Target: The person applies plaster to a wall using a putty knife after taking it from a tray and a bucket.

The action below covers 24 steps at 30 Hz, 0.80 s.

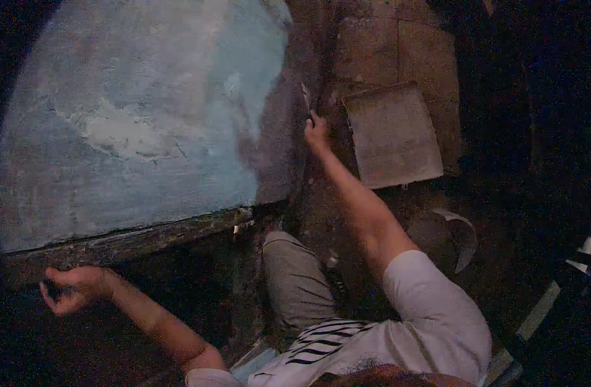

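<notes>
My right hand (317, 134) is stretched forward, its fingers closed round the dark handle of a slim knife-like tool (306, 98). The tool's pale, narrow end points away from me, just past the right side of a wall-like painted panel (160, 77). Dim light hides the tool's exact kind. At the lower left, my left hand (79, 287) is loosely curled below the panel's bottom edge, thumb and fingers apart around a dark gap. Nothing shows in it. The panel is blue-grey, with a whitish rough patch (125, 132) and a shadow across its right part.
A pale flat rectangular sheet or board (395, 135) lies right of my right forearm, over brown tiles or boards (369, 51). Behind my elbow is a curved pale strip (462, 238). A dark, worn ledge (134, 242) runs under the panel. The far right is very dark.
</notes>
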Available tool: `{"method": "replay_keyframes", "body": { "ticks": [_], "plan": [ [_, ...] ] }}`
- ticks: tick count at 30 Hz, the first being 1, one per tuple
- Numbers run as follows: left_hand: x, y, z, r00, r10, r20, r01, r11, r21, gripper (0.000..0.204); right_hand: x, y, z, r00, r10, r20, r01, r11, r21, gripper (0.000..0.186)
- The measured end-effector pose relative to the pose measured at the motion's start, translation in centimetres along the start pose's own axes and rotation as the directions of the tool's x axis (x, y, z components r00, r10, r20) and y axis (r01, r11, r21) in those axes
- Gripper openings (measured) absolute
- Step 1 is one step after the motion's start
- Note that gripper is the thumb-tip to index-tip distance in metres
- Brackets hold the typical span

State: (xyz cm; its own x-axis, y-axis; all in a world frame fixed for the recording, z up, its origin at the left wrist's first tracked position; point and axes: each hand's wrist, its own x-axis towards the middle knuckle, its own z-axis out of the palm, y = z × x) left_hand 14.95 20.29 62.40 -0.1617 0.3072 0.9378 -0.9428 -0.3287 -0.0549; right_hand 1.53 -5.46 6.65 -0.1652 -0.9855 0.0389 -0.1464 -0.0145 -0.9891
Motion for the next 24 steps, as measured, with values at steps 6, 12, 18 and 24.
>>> {"method": "replay_keyframes", "body": {
  "ticks": [6, 12, 18, 24],
  "plan": [
    [-0.2, -0.6, 0.0, 0.993, -0.112, -0.044, 0.112, 0.994, -0.009, 0.032, -2.5, -0.4, 0.3, 0.961, 0.118, 0.251, -0.086, 0.987, -0.136, 0.046],
    [0.5, -1.5, -0.2, 1.0, 0.013, -0.008, -0.013, 1.0, 0.021, 0.033, -2.6, -1.1, 0.1, 0.998, 0.063, 0.031, -0.06, 0.994, -0.095, 0.046],
    [-0.1, 0.0, 0.0, 0.997, -0.077, -0.03, 0.077, 0.997, -0.022, 0.031, -1.1, -1.5, 0.4, 0.987, 0.049, 0.151, -0.026, 0.988, -0.151, 0.044],
    [0.0, -0.1, 0.1, 0.995, -0.092, -0.041, 0.095, 0.994, 0.058, 0.031, -1.6, 0.1, 1.1, 0.996, 0.018, 0.09, -0.017, 1.0, -0.009, 0.042]
  ]
}}
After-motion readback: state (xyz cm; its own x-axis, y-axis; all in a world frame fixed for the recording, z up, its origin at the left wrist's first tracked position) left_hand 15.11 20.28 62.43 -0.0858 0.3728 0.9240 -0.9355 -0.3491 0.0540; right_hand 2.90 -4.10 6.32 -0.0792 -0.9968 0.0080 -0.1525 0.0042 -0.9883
